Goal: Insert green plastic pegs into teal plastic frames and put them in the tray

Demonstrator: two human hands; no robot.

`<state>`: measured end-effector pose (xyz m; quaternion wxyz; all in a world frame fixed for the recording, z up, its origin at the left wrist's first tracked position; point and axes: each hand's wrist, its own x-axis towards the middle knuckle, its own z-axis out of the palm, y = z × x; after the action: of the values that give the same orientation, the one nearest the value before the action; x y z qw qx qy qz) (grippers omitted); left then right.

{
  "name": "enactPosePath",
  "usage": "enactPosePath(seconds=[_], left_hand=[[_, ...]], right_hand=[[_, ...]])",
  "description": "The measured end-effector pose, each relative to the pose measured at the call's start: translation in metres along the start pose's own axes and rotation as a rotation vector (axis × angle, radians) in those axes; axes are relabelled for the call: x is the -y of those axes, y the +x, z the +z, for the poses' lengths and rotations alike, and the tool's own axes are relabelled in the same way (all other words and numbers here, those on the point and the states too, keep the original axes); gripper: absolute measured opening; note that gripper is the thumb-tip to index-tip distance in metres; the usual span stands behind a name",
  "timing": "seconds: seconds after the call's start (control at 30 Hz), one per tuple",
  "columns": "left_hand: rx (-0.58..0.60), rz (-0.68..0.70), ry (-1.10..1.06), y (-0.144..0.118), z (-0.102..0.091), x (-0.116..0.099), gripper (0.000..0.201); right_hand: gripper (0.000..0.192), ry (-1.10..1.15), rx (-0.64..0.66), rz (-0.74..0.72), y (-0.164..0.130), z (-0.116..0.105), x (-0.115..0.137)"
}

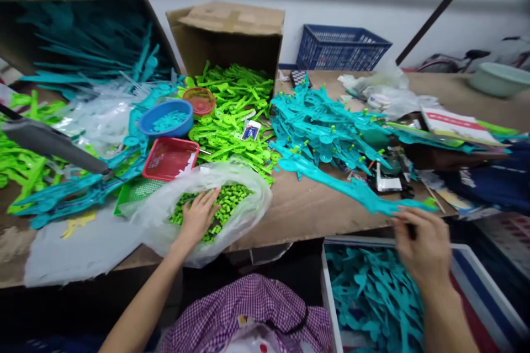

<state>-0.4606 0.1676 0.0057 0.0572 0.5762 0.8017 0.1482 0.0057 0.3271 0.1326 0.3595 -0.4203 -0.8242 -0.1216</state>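
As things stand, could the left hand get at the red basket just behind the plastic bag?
Probably yes. The left hand lies in the open plastic bag on the small green pieces, and the red basket sits just beyond the bag's rim, with its top uncovered and nothing standing between them.

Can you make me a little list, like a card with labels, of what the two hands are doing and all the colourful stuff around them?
left hand: reaching into the plastic bag, fingers on the small green pieces
right hand: at the table edge, gripping the end of a long teal part; blurred
teal pile: middle of table
green pile: spilling from a tipped cardboard box
blue bowl: holds teal bits
red basket: beside the bag
bin: below the right hand, holds teal parts
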Motion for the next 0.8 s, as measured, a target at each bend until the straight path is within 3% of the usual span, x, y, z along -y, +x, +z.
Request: enactPosePath(seconds=[0.1,0.2,0.3,0.4,0.47,0.5,0.57,0.63,0.73,0.8], left_hand=[[0.059,-0.034,0.027,-0.002,0.007,0.004,0.051],[0.033,0.011,0.025,-0.003,0.008,0.007,0.054],[-0.088,0.111,-0.033,-0.005,-0.005,0.007,0.047],[-0.289,0.206,-0.111,-0.022,-0.023,0.001,0.041],[-0.392,0.234,-0.139,-0.043,-0.031,-0.008,0.042],[-0.423,0.24,-0.147,-0.055,-0.032,-0.014,0.045],[-0.473,0.247,-0.165,-0.078,-0.03,-0.027,0.053],[-0.529,0.276,-0.192,-0.095,-0.022,-0.041,0.061],[-0.525,0.445,-0.316,-0.105,-0.005,-0.064,0.069],[-0.416,0.617,-0.422,-0.098,0.007,-0.085,0.069]], right_hand=[[0.036,-0.086,-0.137,0.036,0.04,0.0,0.001],[0.017,-0.155,-0.197,0.036,0.093,0.037,0.015],[0.029,-0.074,-0.094,0.108,0.168,0.124,0.017],[0.036,0.077,-0.031,0.058,0.238,0.223,0.005],[0.038,0.113,0.066,0.074,0.262,0.266,0.005],[0.038,0.136,0.097,0.055,0.263,0.275,0.009],[0.037,0.181,0.136,0.019,0.239,0.271,0.025],[0.036,0.212,0.162,0.034,0.18,0.241,0.049],[0.034,0.185,0.249,0.267,0.042,0.178,0.089],[0.031,0.195,0.285,0.511,-0.066,0.138,0.109]])
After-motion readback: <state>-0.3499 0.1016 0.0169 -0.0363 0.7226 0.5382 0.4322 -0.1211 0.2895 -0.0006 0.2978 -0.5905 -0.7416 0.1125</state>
